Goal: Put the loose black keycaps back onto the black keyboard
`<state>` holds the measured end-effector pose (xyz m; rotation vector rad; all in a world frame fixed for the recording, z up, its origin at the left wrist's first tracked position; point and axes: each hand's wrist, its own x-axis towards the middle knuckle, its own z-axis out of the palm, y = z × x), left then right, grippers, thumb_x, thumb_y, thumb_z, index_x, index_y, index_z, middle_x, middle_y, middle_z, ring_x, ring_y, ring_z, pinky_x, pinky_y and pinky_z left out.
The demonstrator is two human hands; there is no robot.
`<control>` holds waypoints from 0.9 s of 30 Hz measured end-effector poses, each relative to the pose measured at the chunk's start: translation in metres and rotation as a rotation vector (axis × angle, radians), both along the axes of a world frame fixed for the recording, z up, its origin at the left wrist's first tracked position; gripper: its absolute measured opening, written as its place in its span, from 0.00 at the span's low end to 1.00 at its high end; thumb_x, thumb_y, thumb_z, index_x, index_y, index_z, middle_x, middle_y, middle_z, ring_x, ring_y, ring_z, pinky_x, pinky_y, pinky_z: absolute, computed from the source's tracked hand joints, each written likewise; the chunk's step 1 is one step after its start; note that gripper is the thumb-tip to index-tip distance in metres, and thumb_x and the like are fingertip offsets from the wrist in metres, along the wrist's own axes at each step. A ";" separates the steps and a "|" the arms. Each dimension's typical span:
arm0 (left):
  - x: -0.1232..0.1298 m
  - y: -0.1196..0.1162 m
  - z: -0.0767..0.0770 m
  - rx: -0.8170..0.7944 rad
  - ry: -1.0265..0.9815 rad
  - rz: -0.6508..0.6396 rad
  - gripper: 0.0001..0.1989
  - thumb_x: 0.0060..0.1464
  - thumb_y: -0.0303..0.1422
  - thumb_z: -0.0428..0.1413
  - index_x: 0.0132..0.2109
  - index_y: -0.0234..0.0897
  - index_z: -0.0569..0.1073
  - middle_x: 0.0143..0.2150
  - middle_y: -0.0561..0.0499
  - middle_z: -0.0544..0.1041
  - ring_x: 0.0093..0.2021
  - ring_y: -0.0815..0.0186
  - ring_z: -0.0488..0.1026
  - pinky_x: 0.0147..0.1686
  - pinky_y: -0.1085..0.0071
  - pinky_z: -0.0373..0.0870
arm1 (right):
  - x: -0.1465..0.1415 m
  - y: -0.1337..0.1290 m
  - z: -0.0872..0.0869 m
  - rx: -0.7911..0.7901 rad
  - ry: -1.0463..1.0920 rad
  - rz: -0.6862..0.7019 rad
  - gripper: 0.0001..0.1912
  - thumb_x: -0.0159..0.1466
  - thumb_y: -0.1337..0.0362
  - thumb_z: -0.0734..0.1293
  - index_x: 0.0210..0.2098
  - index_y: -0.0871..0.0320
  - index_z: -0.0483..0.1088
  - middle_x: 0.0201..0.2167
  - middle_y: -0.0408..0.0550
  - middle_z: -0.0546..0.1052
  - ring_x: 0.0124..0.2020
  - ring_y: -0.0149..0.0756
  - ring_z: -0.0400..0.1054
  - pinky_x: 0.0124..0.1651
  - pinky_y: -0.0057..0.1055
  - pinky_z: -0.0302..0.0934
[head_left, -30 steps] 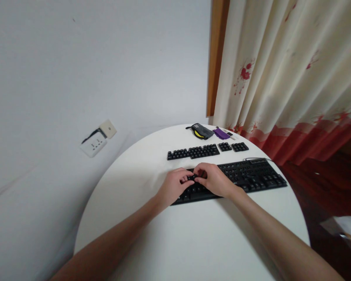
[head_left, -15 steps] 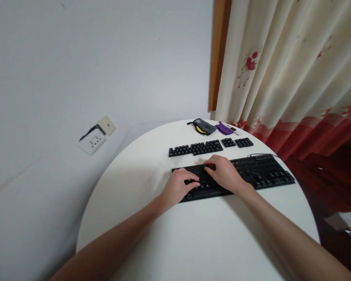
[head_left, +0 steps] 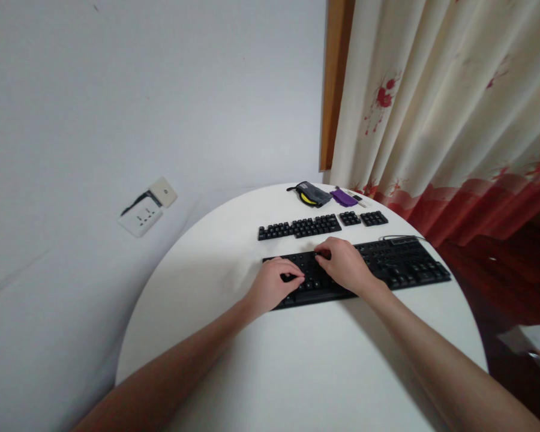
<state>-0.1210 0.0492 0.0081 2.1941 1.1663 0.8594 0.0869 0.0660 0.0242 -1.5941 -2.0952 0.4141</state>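
A black keyboard (head_left: pixel 398 264) lies across the white round table, with many keycaps off its left and upper parts. Over its left end rests my left hand (head_left: pixel 274 279), thumb and forefinger tips closed together; anything between them is too small to make out. My right hand (head_left: pixel 344 261) hovers at the keyboard's middle, its thumb and forefinger pinched on what looks like a small black keycap (head_left: pixel 316 254). Behind the keyboard stand loose black keycaps in rows: a long group (head_left: pixel 317 225), a small block (head_left: pixel 350 218) and another block (head_left: pixel 374 218).
At the back of the table (head_left: pixel 306 354) lie a dark grey pouch (head_left: pixel 312 194) with yellow inside, a purple cloth piece (head_left: pixel 343 197) and a small white item (head_left: pixel 363 204). A wall with a socket (head_left: pixel 140 217) is at left, a curtain (head_left: pixel 414 120) at right.
My left thumb and forefinger tips have come closer together. My right hand stays at nearly the same spot, and the view has shifted slightly.
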 end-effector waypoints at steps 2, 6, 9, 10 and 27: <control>0.001 0.000 -0.001 0.022 0.028 -0.004 0.03 0.53 0.28 0.62 0.32 0.40 0.80 0.37 0.52 0.82 0.38 0.64 0.76 0.47 0.65 0.69 | 0.000 0.000 0.000 0.004 0.005 0.000 0.09 0.61 0.66 0.67 0.40 0.57 0.78 0.38 0.50 0.79 0.39 0.39 0.72 0.43 0.32 0.61; 0.000 0.000 -0.004 0.064 0.079 0.010 0.03 0.53 0.28 0.62 0.35 0.41 0.81 0.38 0.52 0.82 0.39 0.62 0.75 0.46 0.63 0.69 | 0.001 0.000 -0.001 0.005 0.044 0.010 0.09 0.60 0.67 0.68 0.39 0.56 0.78 0.37 0.49 0.80 0.38 0.38 0.72 0.42 0.32 0.61; 0.000 -0.001 -0.006 0.110 0.132 -0.006 0.05 0.54 0.29 0.61 0.38 0.42 0.81 0.39 0.51 0.81 0.40 0.62 0.74 0.46 0.62 0.68 | 0.002 0.001 -0.002 -0.041 0.105 0.055 0.08 0.59 0.67 0.69 0.39 0.57 0.78 0.34 0.48 0.80 0.35 0.37 0.72 0.41 0.30 0.62; 0.000 -0.002 -0.006 0.130 0.153 -0.020 0.05 0.55 0.29 0.61 0.38 0.42 0.81 0.39 0.51 0.81 0.40 0.62 0.74 0.47 0.62 0.67 | 0.002 0.001 -0.002 -0.057 0.123 0.078 0.08 0.59 0.67 0.69 0.38 0.57 0.78 0.33 0.47 0.80 0.34 0.36 0.72 0.41 0.30 0.63; -0.001 0.001 -0.005 0.179 0.181 -0.123 0.23 0.50 0.15 0.48 0.42 0.43 0.81 0.40 0.49 0.78 0.43 0.62 0.71 0.50 0.59 0.69 | 0.000 -0.008 0.001 -0.173 0.062 0.332 0.04 0.58 0.69 0.70 0.33 0.56 0.77 0.28 0.43 0.78 0.30 0.33 0.70 0.34 0.27 0.59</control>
